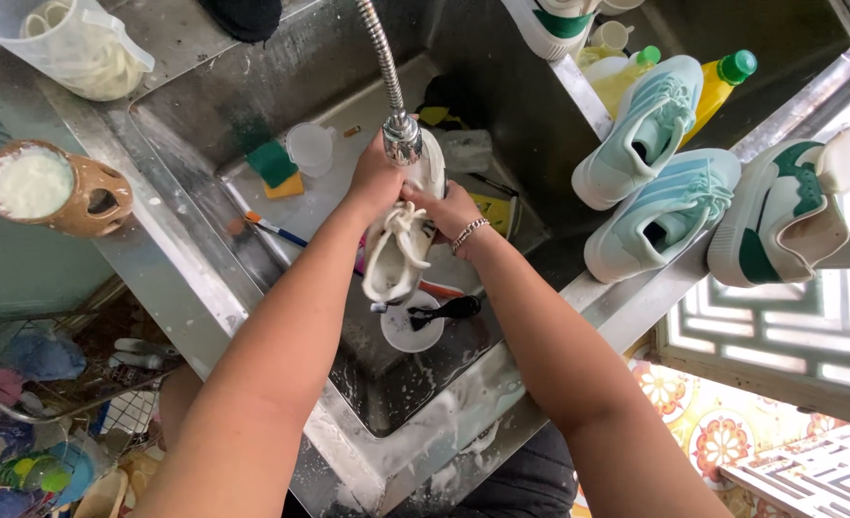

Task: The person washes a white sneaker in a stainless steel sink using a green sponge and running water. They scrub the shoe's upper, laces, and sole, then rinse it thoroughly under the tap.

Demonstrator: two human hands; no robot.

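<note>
Far left on the table (171,254) sits a clear jug (80,48) and, below it, a brown holed pot (56,187) full of white powder or paste, both parked off the wet area but within my reach.

Inside the sink (252,105) a green-and-yellow sponge (276,168) and a small clear cup (310,146) lie against the back slope, and a brush with an orange-and-blue handle (271,228) rests on the floor of the basin, dropped where I can grab it again.

My left hand (375,177) is wrapped shut around the upper end of the white shoe (401,245), right under the hose tap (401,134), so that end sits below the nozzle. My right hand (449,209), bracelet at the wrist, closes on the same shoe from the other side, fingers (423,197) curled over its edge; I hold it upright over the basin, laces facing me, so runoff falls into the sink. Under its toe are a white bowl (410,331) and a black brush (449,309).

To the right, 2 mint shoes (655,182) lean on the sink's edge, soles down the slope, likely to drain. A yellow bottle with a green cap (722,86) lies behind them. Furthest right, a white-and-green shoe (780,216) perches on the rim.
</note>
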